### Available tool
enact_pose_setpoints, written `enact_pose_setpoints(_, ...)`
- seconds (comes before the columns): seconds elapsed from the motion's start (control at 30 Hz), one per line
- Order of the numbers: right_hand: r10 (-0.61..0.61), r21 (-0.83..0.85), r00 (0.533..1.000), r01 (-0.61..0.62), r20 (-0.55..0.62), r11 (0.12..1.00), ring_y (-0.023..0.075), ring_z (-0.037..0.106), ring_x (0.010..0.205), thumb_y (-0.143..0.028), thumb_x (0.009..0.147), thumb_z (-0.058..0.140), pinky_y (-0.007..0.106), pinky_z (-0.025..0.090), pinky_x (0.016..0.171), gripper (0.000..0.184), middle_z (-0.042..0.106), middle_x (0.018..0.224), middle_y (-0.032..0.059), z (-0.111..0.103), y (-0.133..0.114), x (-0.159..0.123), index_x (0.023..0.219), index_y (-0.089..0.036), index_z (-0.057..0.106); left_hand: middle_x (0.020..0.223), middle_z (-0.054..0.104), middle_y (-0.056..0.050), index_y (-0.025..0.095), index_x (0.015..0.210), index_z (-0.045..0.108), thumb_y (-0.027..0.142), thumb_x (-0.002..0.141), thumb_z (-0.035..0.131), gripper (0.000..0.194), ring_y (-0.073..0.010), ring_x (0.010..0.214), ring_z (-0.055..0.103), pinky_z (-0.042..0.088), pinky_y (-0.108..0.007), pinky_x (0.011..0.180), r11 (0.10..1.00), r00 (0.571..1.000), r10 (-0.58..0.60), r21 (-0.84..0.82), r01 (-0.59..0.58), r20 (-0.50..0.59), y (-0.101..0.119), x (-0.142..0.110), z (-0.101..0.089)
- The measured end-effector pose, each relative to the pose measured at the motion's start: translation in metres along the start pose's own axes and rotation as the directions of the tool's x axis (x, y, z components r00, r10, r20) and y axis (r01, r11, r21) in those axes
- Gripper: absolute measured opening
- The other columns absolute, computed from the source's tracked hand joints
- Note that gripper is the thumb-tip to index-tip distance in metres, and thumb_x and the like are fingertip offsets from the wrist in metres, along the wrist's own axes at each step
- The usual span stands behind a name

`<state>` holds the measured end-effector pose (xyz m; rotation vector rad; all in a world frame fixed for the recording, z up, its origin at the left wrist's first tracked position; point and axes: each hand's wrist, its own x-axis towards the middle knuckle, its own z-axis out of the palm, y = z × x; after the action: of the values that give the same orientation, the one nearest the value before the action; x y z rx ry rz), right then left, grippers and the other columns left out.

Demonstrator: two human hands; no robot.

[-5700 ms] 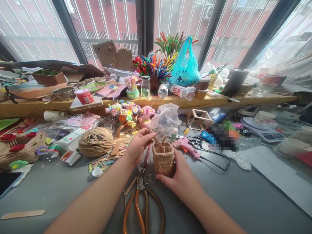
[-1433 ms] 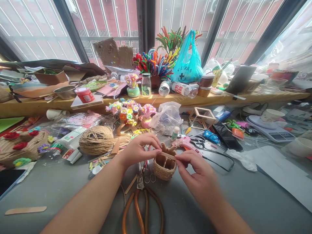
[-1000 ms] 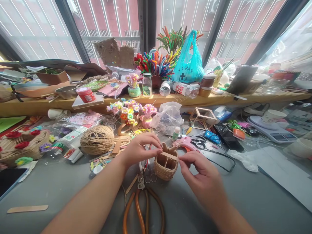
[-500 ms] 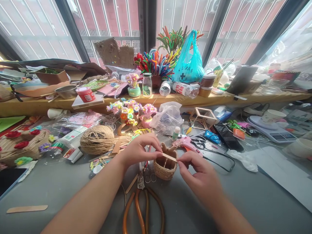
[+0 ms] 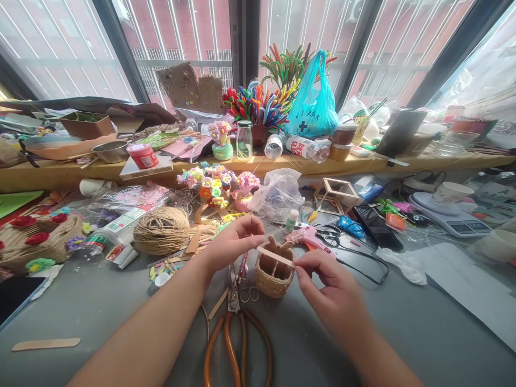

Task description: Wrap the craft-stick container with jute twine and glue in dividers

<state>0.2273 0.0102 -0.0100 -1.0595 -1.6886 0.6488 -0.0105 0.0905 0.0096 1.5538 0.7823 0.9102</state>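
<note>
- The left hand (image 5: 231, 244) pinches the left end of a flat wooden craft stick (image 5: 276, 256) between thumb and fingertips, the remaining fingers loosely curled.
- The right hand (image 5: 328, 285) grips the stick's right end between thumb and forefinger; the other fingers fold toward the palm.
- The stick lies across the open mouth of a small twine-wrapped basket (image 5: 274, 275), slanting from upper left to lower right and resting on or just above the rim; I cannot tell which.
- The basket stands upright on the grey table (image 5: 403, 328), between the two hands, with wooden dividers visible inside it.
- Large orange-handled shears (image 5: 237, 344) lie on the table just in front of the basket, blades pointing toward it.
- A small pair of scissors (image 5: 246, 290) lies beside the shears' blades, close to the basket's left side.
- A ball of jute twine (image 5: 161, 230) sits to the left of the left hand, with loose wooden sticks (image 5: 193, 243) scattered between them.
- A pink glue gun (image 5: 308, 236) lies just behind the right hand.
- Small pots of pipe-cleaner flowers (image 5: 215, 185) stand behind the basket, near a crumpled clear plastic bag (image 5: 276, 196).
- A single wooden stick (image 5: 45, 343) lies well apart at the near left of the table.
- A teal plastic bag (image 5: 312, 107) sits on the wooden ledge by the window.
</note>
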Motion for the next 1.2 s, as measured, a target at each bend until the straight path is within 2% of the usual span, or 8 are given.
enact_pose_setpoints(0.13, -0.002, -0.004, 1.0, 0.003, 0.001, 1.0, 0.0195, 0.064, 0.079, -0.02, 0.097, 0.061, 0.034, 0.051, 0.077, 0.011, 0.069, 0.083, 0.0017, 0.0, 0.001, 0.0, 0.09, -0.024, 0.068, 0.097, 0.061, -0.001, 0.02, 0.101, 0.062, 0.038, 0.085, 0.078, 0.029, -0.0169, 0.089, 0.06, 0.048, -0.03, 0.08, 0.983, 0.98, -0.182, 0.012, 0.182, 0.076, -0.004, 0.0, 0.0)
enact_pose_setpoints(0.27, 0.039, 0.012, 0.999, -0.039, -0.011, 0.999, 0.0202, 0.064, 0.079, -0.022, 0.095, 0.062, 0.034, 0.052, 0.075, 0.01, 0.069, 0.082, 0.0021, 0.001, 0.002, 0.0, 0.088, -0.024, 0.068, 0.103, 0.063, -0.003, 0.021, 0.106, 0.063, 0.037, 0.083, 0.079, 0.032, -0.0193, 0.098, 0.062, 0.05, -0.032, 0.085, 0.976, 0.971, -0.216, 0.051, 0.212, 0.102, -0.002, -0.002, 0.0)
enact_pose_setpoints(0.43, 0.143, 0.111, 0.99, -0.141, -0.007, 0.984, 0.0198, 0.066, 0.077, -0.03, 0.093, 0.065, 0.029, 0.053, 0.065, 0.011, 0.07, 0.081, 0.0033, 0.003, 0.003, 0.001, 0.085, -0.023, 0.069, 0.106, 0.064, -0.003, 0.02, 0.109, 0.063, 0.036, 0.083, 0.079, 0.035, -0.0189, 0.097, 0.063, 0.05, -0.032, 0.083, 0.959, 0.948, -0.28, -0.001, 0.284, 0.152, 0.003, -0.002, 0.001)
enact_pose_setpoints(0.57, 0.199, 0.2, 0.98, -0.198, 0.015, 0.96, 0.0182, 0.065, 0.071, -0.034, 0.091, 0.068, 0.028, 0.055, 0.063, 0.015, 0.07, 0.079, 0.0033, 0.005, 0.002, 0.003, 0.084, -0.022, 0.07, 0.104, 0.066, -0.003, 0.02, 0.108, 0.063, 0.037, 0.082, 0.079, 0.035, -0.0183, 0.094, 0.063, 0.049, -0.031, 0.08, 0.954, 0.944, -0.293, -0.013, 0.299, 0.154, 0.004, -0.002, 0.001)
enact_pose_setpoints(0.83, 0.246, 0.211, 0.969, -0.235, -0.03, 0.949, 0.018, 0.065, 0.071, -0.038, 0.09, 0.072, 0.028, 0.055, 0.064, 0.018, 0.07, 0.081, 0.0042, 0.008, 0.002, -0.001, 0.085, -0.021, 0.071, 0.105, 0.067, -0.004, 0.02, 0.108, 0.064, 0.038, 0.081, 0.082, 0.037, -0.0192, 0.097, 0.065, 0.051, -0.033, 0.085, 0.957, 0.945, -0.283, -0.022, 0.29, 0.162, 0.003, -0.003, 0.0)
enact_pose_setpoints(1.0, 0.203, 0.169, 0.979, -0.198, -0.014, 0.965, 0.0193, 0.067, 0.078, -0.034, 0.096, 0.066, 0.029, 0.056, 0.068, 0.013, 0.071, 0.088, 0.0051, 0.009, 0.009, -0.004, 0.093, -0.022, 0.07, 0.106, 0.067, -0.005, 0.02, 0.11, 0.064, 0.046, 0.082, 0.081, 0.042, -0.021, 0.099, 0.066, 0.051, -0.034, 0.086, 0.959, 0.945, -0.277, -0.012, 0.283, 0.173, -0.004, -0.001, -0.005)
enact_pose_setpoints(1.1, 0.158, 0.088, 0.987, -0.155, -0.028, 0.984, 0.0208, 0.069, 0.085, -0.032, 0.098, 0.064, 0.031, 0.056, 0.075, 0.012, 0.073, 0.094, 0.006, 0.008, 0.011, -0.005, 0.097, -0.023, 0.071, 0.123, 0.065, -0.01, 0.021, 0.121, 0.062, 0.056, 0.076, 0.083, 0.06, -0.0263, 0.111, 0.066, 0.051, -0.04, 0.095, 0.965, 0.942, -0.252, -0.019, 0.263, 0.222, -0.01, -0.001, -0.011)
enact_pose_setpoints(1.2, 0.167, 0.094, 0.984, -0.161, -0.065, 0.982, 0.0194, 0.067, 0.079, -0.033, 0.098, 0.063, 0.031, 0.056, 0.073, 0.013, 0.071, 0.087, 0.0034, 0.006, 0.009, -0.006, 0.096, -0.024, 0.072, 0.15, 0.053, -0.014, 0.028, 0.143, 0.051, 0.051, 0.056, 0.097, 0.101, -0.0339, 0.133, 0.058, 0.047, -0.047, 0.108, 0.969, 0.903, -0.198, -0.064, 0.239, 0.381, -0.012, -0.002, -0.014)
